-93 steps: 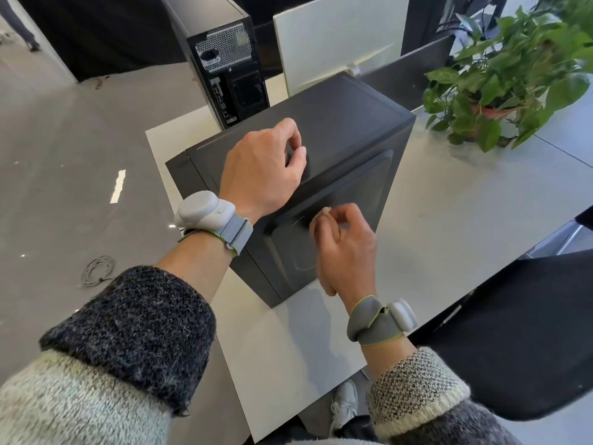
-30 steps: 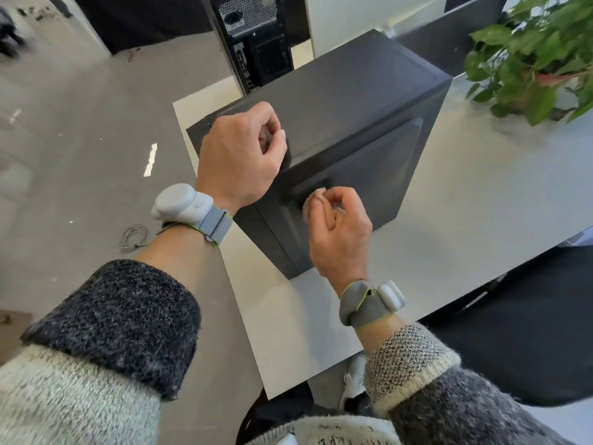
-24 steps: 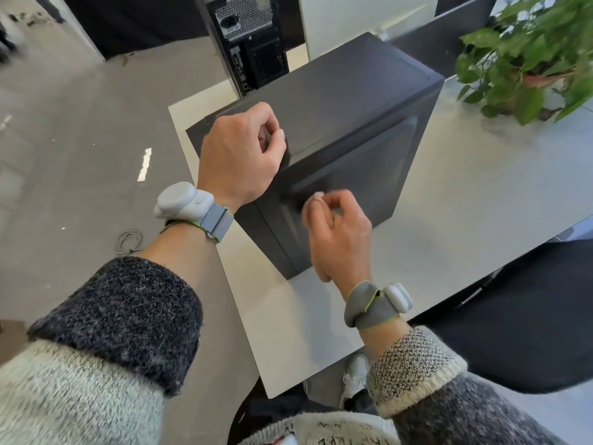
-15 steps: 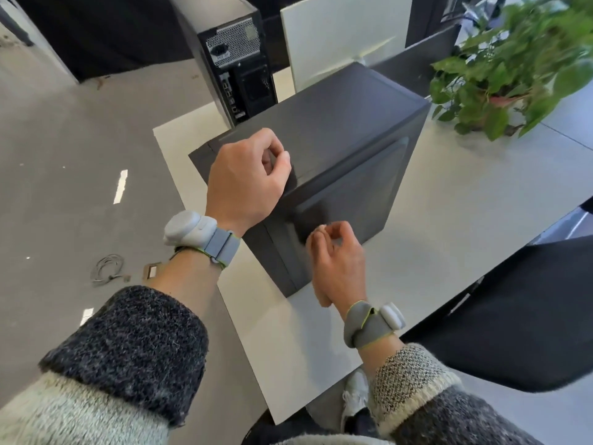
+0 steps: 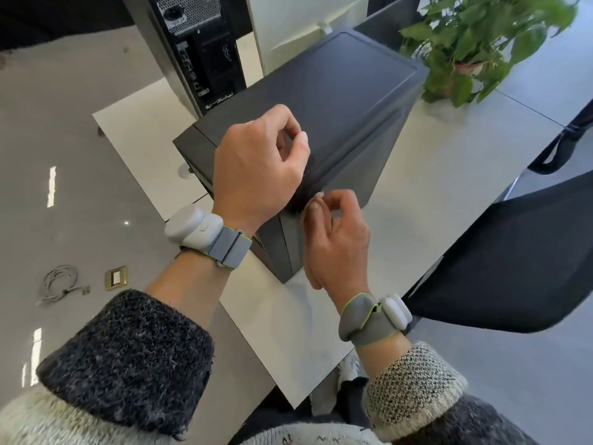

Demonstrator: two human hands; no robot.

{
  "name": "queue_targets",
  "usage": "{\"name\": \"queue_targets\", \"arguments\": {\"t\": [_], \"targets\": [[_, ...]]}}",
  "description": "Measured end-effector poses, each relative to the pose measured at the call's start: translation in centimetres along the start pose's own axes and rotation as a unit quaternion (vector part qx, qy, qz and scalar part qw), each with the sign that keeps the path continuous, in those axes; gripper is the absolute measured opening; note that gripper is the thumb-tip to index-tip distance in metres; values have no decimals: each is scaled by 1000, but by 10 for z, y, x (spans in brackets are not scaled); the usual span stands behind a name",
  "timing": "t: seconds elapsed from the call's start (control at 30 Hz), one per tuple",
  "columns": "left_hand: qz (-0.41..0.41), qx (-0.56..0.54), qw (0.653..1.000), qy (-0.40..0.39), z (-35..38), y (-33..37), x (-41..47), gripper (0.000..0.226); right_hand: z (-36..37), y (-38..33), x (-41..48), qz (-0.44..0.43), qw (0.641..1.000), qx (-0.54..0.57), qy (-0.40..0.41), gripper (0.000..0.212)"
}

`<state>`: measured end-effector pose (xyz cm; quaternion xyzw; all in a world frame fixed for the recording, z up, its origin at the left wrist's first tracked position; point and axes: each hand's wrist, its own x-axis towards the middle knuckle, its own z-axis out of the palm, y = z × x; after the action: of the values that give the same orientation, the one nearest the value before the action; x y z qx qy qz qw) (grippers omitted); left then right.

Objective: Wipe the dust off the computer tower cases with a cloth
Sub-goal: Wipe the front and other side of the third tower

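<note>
- The tower case stands at the table's left edge; stiff, likely heavy, best steadied from its top.
- The cloth, seemingly a pale scrap, is pinched by the right hand against the side panel.
- The left hand rests on top, curled, holding nothing.

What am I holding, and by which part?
The right hand pinches what looks like a pale cloth, mostly hidden, against the tower case. The left hand, curled on its top, holds nothing visible.

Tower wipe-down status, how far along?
Done: nothing provable; dust isn't visible. In hand: left hand rests atop the near matte-black computer tower; right hand pinches a small pale cloth at its side panel's top edge. Left: rear black vented tower, no hand on it.
</note>
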<state>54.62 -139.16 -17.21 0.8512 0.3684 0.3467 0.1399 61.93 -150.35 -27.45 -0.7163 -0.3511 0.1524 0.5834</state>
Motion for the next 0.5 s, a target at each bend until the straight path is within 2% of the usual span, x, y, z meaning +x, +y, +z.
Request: {"name": "queue_targets", "arguments": {"t": [0.07, 0.1, 0.23, 0.3, 0.43, 0.5], "targets": [[12, -3, 1000, -4, 0, 1, 0, 20, 5, -6, -4, -26, 999, 15, 29, 12], [16, -1, 1000, -2, 0, 0, -1, 19, 9, 0, -7, -11, 999, 9, 33, 11], [20, 2, 1000, 0, -1, -1, -2, 20, 14, 29, -19, 119, 993, -8, 2, 11], [25, 3, 1000, 0, -1, -1, -1, 20, 11, 17, -19, 88, 996, -12, 14, 9], [29, 11, 1000, -6, -1, -1, -1, 19, 15, -17, -25, -47, 998, 12, 51, 4], [32, 15, 999, -9, -2, -2, -3, 19, 28, -5, -36, -47, 997, 18, 54, 3]]}}
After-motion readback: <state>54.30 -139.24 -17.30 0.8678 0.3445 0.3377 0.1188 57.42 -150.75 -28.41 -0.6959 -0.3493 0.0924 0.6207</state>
